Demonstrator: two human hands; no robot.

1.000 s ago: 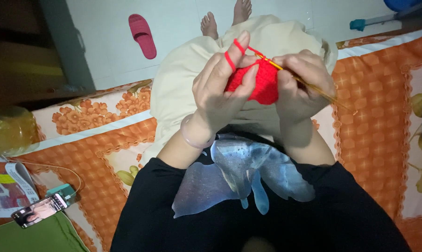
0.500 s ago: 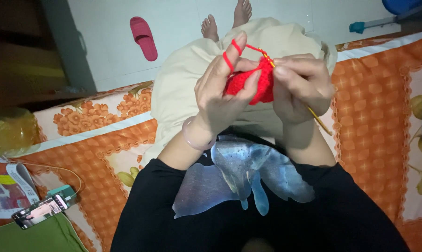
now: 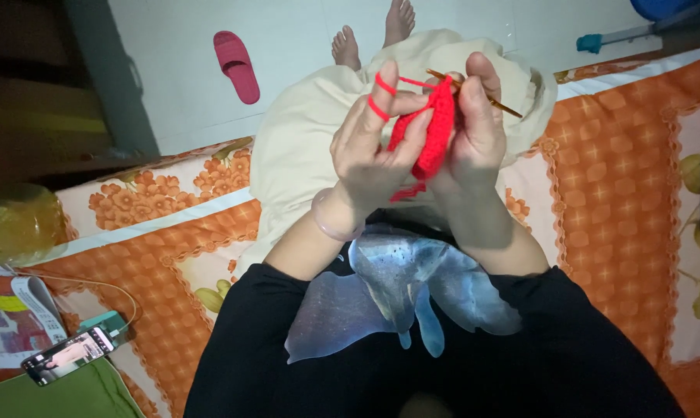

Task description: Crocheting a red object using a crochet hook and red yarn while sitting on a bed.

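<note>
Crocheting red yarn over the lap, seated at the bed's edge

The left hand (image 3: 373,151) is keeping red yarn (image 3: 381,93) looped around raised fingers for tension while pinching the red crochet piece (image 3: 435,139); the right hand (image 3: 474,131) is clamping the crochet hook (image 3: 489,99) at its top.

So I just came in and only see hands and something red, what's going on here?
A person sitting on an orange flowered mat is crocheting. The left hand holds a small red crochet piece, with red yarn looped around its raised forefinger. The right hand grips a thin hook, its tip at the top edge of the piece. A pale cloth covers the lap, and a phone lies on the mat at lower left. A pink slipper sits on the floor.
</note>
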